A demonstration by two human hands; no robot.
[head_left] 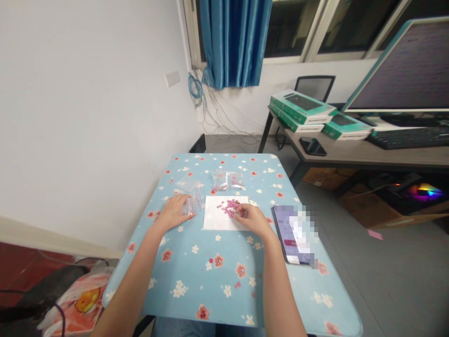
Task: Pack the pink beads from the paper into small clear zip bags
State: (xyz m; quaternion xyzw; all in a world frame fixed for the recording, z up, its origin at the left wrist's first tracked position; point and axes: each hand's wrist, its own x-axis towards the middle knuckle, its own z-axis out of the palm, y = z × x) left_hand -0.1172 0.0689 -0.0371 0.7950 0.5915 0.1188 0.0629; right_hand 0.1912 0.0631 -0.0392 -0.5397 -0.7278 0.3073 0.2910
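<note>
Paper [213, 221] well inside the edges of the flowered table [196, 292]

From where I stand, the pink pieces [230, 204] lie loose on the white paper, bunched toward its right half and thinning out leftward. The right hand [253, 217] comes over the paper's right edge, thumb and forefinger bent together at the near side of the bunch. I can't tell whether that grip has a piece in it.

Over on the left, the left hand [172, 210] lies low beside some clear bags [191, 187], fingers and thumb touching them; whether the grip pinches the plastic or only rests there, I can't make out. A narrow strip of blue separates these bags from the paper's left edge.

Just beyond the paper's far edge sit two filled bags [228, 181], side by side with pink in them, and behind them more of the flowered top runs to the far edge. The widest stretch is on the near side, from the paper down between the forearms to the front edge.

Sideways it is tighter. A phone [293, 238] lies between the right forearm and the right edge, its screen partly blurred out. The pale wall [87, 117] rises close along the left. To the right, past a gap of grey floor [336, 262], a desk carries green boxes [301, 110].
</note>
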